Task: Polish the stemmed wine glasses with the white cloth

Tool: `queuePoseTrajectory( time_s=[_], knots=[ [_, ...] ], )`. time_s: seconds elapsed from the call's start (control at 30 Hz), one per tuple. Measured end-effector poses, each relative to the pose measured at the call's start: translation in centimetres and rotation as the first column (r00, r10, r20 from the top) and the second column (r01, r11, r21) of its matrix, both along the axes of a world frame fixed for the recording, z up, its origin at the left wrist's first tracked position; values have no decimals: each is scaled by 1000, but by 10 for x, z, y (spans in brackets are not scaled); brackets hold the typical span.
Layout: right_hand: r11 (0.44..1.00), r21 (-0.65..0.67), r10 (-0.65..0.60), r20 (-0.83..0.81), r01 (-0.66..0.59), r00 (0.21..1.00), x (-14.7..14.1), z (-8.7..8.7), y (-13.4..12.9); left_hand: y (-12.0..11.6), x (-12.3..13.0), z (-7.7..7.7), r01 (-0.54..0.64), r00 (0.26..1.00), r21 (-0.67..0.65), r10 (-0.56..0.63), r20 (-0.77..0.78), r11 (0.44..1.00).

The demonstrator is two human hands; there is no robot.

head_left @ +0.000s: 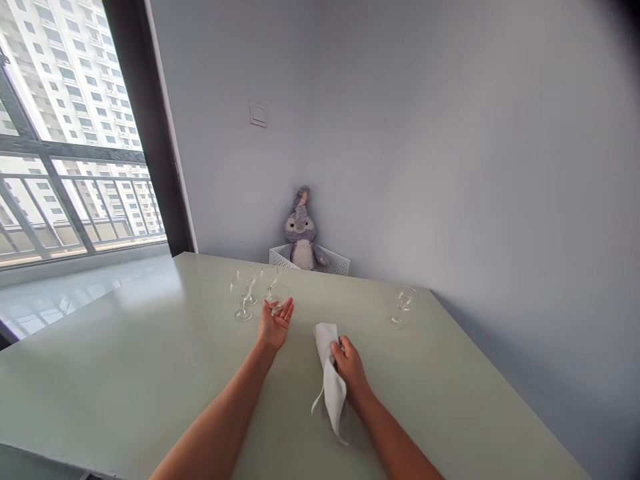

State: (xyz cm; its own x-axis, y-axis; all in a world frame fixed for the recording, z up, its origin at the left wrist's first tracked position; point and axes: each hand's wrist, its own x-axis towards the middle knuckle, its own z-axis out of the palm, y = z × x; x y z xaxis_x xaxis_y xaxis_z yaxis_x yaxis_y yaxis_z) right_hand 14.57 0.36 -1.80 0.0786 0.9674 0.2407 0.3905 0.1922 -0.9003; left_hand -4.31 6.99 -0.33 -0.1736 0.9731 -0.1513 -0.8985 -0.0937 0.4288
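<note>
1. The left hand (275,327) was open, palm up, its thumb and fingers spread about the lower part of a clear, round-bowled stemmed glass (279,292); whether skin touched glass could not be told.
2. The right hand (349,363) was closed on a soft, white, folded cloth (332,393), gripping it along its right side, with a thin strip sticking out at lower left.
3. Near the left hand, 3 more clear stemmed glasses stood upright: a front-left glass (242,290), a back-left glass (248,272) and a back-right glass (269,273).
4. A 5th clear stemmed glass (405,299) stood well apart, toward the right side of the smooth, pale green counter (165,373).
5. Beyond the counter's far edge, a purple-grey plush toy (301,230) with a pale belly sat in a white perforated basket (342,265).
6. A white, square wall switch (259,115) was fixed to the pale grey wall (425,147), right of a dark-framed window (75,152).
</note>
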Motion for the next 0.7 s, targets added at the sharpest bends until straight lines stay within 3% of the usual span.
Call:
queuePoseTrajectory(
  time_s=[0.13,0.23,0.33,0.37,0.43,0.53,0.63,0.7],
  knots=[
    [999,-40,-17,-226,8,974,16,15,3,-11,16,3,144,989,26,-144,-20,989],
    [984,-18,-173,-301,176,938,21,30,-3,-20,29,4,228,971,52,-223,-87,972],
    [943,85,-293,-252,323,922,21,40,-13,-28,41,3,265,954,69,-251,-166,962],
    [945,132,-264,-225,298,938,19,41,-16,-31,46,2,277,947,69,-261,-185,958],
    [974,191,-91,-174,124,981,13,43,-21,-35,53,1,309,932,69,-287,-220,949],
    [980,173,132,-191,-99,973,4,42,-25,-39,59,1,358,911,72,-331,-245,931],
    [979,181,127,-200,-91,972,-1,40,-24,-41,60,1,384,905,76,-359,-229,920],
    [966,239,126,-86,-103,988,0,37,-22,-41,59,2,397,899,57,-375,-227,916]
  ],
)
